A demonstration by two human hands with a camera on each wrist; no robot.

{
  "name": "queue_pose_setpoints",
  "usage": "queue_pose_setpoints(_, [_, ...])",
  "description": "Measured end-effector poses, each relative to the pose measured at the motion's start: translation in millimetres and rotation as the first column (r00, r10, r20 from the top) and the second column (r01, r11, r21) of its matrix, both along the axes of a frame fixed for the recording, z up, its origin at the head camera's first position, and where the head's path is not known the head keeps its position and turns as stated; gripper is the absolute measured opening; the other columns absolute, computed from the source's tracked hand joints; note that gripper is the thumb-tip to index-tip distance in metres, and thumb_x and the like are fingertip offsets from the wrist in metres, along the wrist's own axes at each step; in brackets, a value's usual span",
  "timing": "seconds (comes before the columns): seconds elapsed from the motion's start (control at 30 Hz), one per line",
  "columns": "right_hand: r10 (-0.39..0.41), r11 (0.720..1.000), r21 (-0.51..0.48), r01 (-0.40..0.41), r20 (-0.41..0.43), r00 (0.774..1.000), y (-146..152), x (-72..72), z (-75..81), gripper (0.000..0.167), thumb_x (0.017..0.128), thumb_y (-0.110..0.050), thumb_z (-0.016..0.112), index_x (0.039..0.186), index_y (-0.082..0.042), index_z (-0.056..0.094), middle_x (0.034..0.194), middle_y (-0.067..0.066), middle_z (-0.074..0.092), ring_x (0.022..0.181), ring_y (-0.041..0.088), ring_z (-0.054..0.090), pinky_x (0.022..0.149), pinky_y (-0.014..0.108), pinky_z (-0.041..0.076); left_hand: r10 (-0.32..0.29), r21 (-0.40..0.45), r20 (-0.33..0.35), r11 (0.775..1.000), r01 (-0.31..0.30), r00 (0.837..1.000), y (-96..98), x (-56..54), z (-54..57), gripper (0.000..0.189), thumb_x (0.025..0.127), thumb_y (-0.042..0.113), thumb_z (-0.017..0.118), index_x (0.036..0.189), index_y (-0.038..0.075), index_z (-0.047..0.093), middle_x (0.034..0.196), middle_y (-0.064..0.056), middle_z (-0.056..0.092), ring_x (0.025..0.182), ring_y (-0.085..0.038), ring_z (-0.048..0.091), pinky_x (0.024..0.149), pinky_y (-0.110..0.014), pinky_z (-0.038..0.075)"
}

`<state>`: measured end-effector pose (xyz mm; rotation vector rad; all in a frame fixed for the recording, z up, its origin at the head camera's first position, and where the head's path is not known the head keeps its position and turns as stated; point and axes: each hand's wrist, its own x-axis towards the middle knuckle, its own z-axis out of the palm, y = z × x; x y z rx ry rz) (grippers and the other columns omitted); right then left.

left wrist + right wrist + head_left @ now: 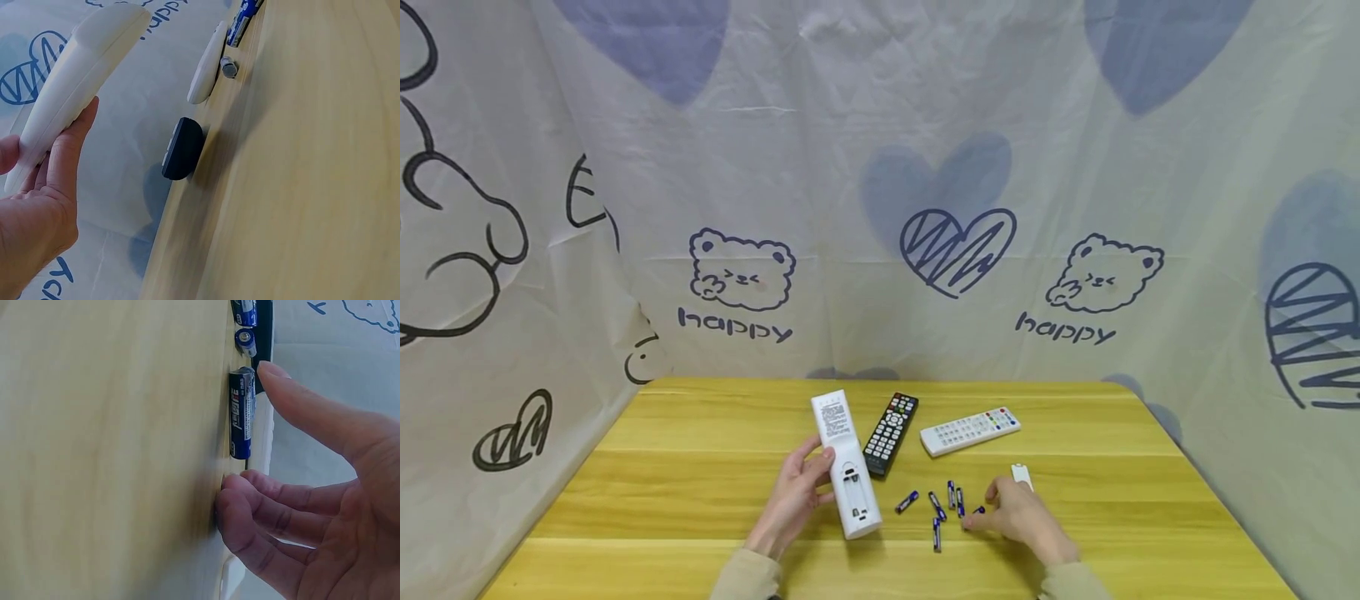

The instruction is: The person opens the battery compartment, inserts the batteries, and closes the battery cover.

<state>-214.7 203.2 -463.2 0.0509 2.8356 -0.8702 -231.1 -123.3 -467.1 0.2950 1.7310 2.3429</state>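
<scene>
My left hand [797,493] grips a white remote control [846,454] by its side, thumb over the near face. Its back faces me, with the battery compartment uncovered and metal contacts showing. In the left wrist view, the fingers wrap the remote [81,81] above the table. The right hand [1021,510] is low over the table beside a blue battery [978,510], thumb and fingertips spread apart. In the right wrist view, a battery [240,415] shows between the thumb and the bent fingers, with gaps around it. Several more batteries [937,506] lie scattered to its left.
A black remote [891,435] lies behind the batteries, right of the held remote. Farther right lies another white remote [972,431]. A small white cover-like piece [1022,475] is partly hidden behind my right hand. A patterned cloth [850,333] hangs behind the wooden table [700,417].
</scene>
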Motion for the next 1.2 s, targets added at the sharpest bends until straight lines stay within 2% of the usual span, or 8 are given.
queue_pose_setpoints(0.27, [0.018,1.0,0.018,-0.017,-0.029,0.999,-2.5,-2.7,-3.0,0.06,0.065,-0.035,0.094,0.101,0.001,0.064,0.096,0.011,0.068,0.085,0.021,0.059,0.076,0.038,0.057,-0.011,0.004,0.024,1.0,0.011,1.0,3.2,-0.7,0.0,0.059,0.107,0.017,0.046,0.155,-0.005,0.02,0.111,0.002,0.075,0.098,-0.011,0.071,0.084,-0.03,0.063])
queue_pose_setpoints(0.47, [0.032,0.998,0.048,-0.03,-0.052,0.998,-4.5,-4.0,-4.0,0.057,0.065,-0.035,0.094,0.099,0.001,0.065,0.094,0.01,0.068,0.08,0.018,0.057,0.071,0.033,0.055,-0.018,-0.001,0.024,1.0,0.018,1.0,4.9,-1.3,-0.9,0.059,0.107,0.018,0.046,0.155,-0.005,0.021,0.113,0.0,0.075,0.099,-0.011,0.071,0.084,-0.03,0.063])
queue_pose_setpoints(0.67, [0.037,0.998,0.049,-0.033,-0.075,0.997,-4.9,-2.9,-5.0,0.049,0.065,-0.032,0.094,0.09,-0.002,0.064,0.086,0.006,0.065,0.075,0.017,0.053,0.064,0.028,0.048,-0.021,-0.01,0.019,1.0,0.021,1.0,6.4,-1.8,-2.3,0.059,0.107,0.019,0.046,0.154,-0.005,0.021,0.114,0.0,0.074,0.099,-0.011,0.07,0.085,-0.03,0.063])
queue_pose_setpoints(0.93, [0.047,0.998,0.054,-0.044,-0.041,0.998,-7.1,-3.7,-2.6,0.045,0.067,-0.029,0.094,0.088,-0.004,0.064,0.086,0.004,0.064,0.077,0.017,0.054,0.064,0.028,0.048,-0.02,0.0,0.024,1.0,0.02,0.999,8.2,-1.6,-2.6,0.059,0.107,0.019,0.047,0.155,-0.005,0.021,0.111,0.002,0.075,0.098,-0.011,0.071,0.084,-0.03,0.063])
queue_pose_setpoints(1.2, [0.051,0.998,0.033,-0.049,-0.067,0.996,-8.3,-2.6,-4.8,0.04,0.068,-0.025,0.093,0.084,-0.005,0.063,0.08,0.003,0.062,0.072,0.017,0.052,0.059,0.025,0.042,-0.029,0.011,0.03,1.0,0.028,0.999,9.3,-0.9,-3.5,0.059,0.107,0.017,0.045,0.155,-0.006,0.019,0.113,0.0,0.075,0.098,-0.01,0.071,0.084,-0.029,0.063])
